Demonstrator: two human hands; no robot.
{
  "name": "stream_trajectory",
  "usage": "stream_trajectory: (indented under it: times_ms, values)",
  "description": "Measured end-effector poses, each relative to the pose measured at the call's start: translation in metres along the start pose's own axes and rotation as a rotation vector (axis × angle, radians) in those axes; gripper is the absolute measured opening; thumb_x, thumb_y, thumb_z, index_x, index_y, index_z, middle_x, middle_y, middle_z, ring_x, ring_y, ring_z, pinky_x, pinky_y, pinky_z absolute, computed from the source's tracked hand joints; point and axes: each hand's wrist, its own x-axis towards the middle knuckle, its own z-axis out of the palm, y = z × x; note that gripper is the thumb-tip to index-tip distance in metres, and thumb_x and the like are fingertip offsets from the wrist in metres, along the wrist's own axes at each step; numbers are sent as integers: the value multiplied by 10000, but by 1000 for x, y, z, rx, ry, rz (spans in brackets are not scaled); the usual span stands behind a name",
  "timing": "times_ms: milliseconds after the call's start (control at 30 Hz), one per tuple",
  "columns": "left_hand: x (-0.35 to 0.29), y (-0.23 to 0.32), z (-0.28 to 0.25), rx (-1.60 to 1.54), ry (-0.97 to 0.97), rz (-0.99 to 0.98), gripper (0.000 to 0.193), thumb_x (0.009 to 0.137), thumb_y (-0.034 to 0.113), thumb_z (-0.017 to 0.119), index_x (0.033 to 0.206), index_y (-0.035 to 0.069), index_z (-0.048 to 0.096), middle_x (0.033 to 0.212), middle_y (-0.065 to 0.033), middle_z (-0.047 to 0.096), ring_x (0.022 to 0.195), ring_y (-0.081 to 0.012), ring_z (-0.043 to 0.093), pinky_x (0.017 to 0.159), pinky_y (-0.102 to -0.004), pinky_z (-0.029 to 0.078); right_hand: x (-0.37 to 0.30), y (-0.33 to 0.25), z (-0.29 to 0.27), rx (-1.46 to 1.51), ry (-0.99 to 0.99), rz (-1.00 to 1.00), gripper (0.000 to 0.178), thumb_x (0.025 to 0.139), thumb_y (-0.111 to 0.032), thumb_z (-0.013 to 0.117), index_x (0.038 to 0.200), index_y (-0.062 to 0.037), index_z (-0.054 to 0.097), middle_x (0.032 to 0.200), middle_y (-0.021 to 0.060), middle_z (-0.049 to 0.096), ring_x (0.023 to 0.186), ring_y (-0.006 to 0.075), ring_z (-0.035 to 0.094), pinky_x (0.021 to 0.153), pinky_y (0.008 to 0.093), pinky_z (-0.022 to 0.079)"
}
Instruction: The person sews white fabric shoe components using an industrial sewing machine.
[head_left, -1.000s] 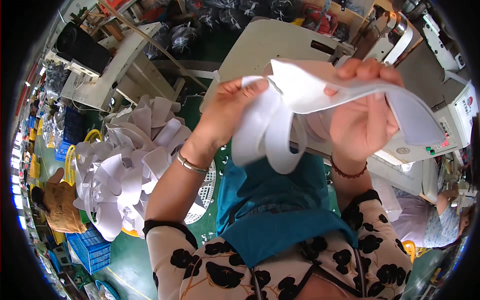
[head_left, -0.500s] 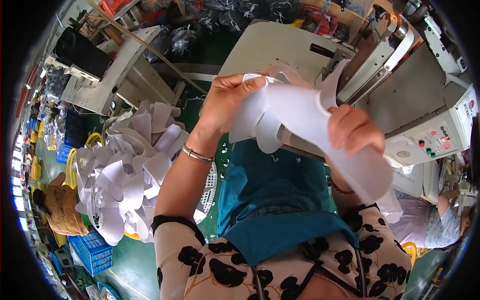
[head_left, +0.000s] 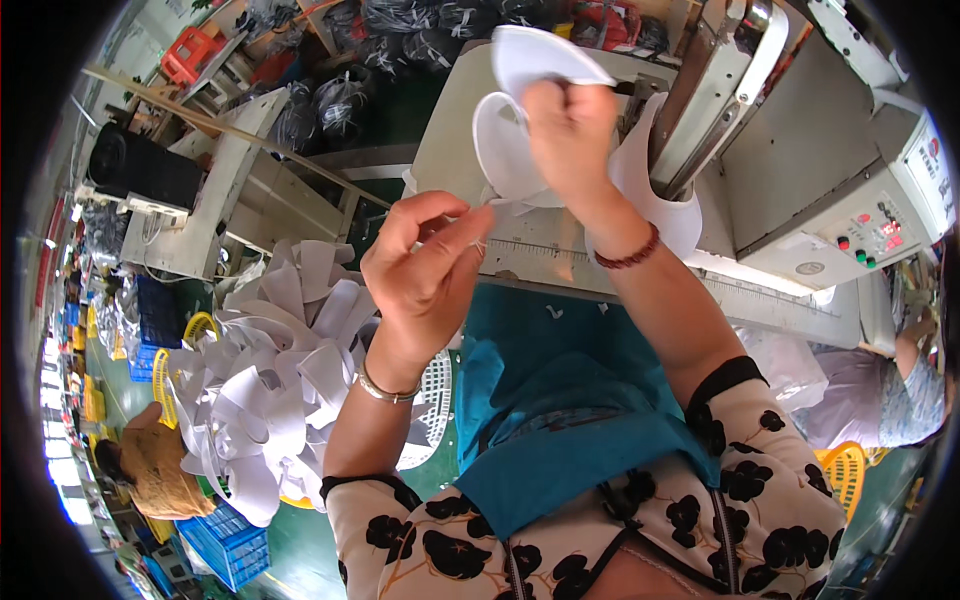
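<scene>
My right hand, blurred by motion, is closed on a white curved piece of smooth sheet material, raised over the far part of the machine table. Just below that hand is another white curved piece, its lower end near my left fingertips. My left hand is in a pinch over the table's front edge; a thin whitish bit shows at the fingers, too small to name. To the right, a further white curved piece hangs around the machine's narrow arm.
A large heap of white curved pieces fills a yellow basket at my left. The machine's control box stands at the right. Black bags lie at the back. Co-workers sit at far left and right.
My right hand has swung up and away from me, from the right to over the table, with a white piece. My left hand has come lower and nearer, off the piece it gripped.
</scene>
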Motion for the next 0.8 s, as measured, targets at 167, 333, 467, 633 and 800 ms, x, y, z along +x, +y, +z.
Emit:
stream_trajectory:
  times_ms: [167,333,467,633,800]
  values:
    - [-4,16,-9,54,-203,330,269,526,0,756,775,68,682,825,-45,584,776,-225,592,590,-307,479,9,47,16,-176,-14,41,188,773,-105,522,893,25,585,730,194,614,655,280,615,627,338,487]
    - [2,55,-36,-241,-216,223,245,585,40,742,819,69,677,861,-52,611,800,-265,599,617,-316,479,26,59,21,-260,57,-40,224,778,-102,497,942,30,570,787,206,612,718,382,595,681,406,485]
    - [-8,44,-48,-520,21,-513,199,721,5,705,915,13,663,882,-62,621,797,-147,573,687,-260,458,41,28,16,-366,-45,-404,248,767,-33,472,994,-7,569,958,190,575,884,352,558,790,399,448]
    - [-12,33,-59,-673,75,-625,173,756,0,685,927,-6,654,902,-66,619,815,-113,553,728,-233,434,1,40,7,-916,-856,-259,425,776,-17,504,1194,-95,520,1122,94,557,1087,284,486,904,389,393]
    - [-12,32,-56,-657,-10,-570,186,749,-10,679,933,-11,656,913,-70,608,834,-118,541,754,-232,414,-17,36,-5,-977,-917,-203,441,779,-23,513,1212,-106,509,1201,101,523,1128,294,466,911,392,386]
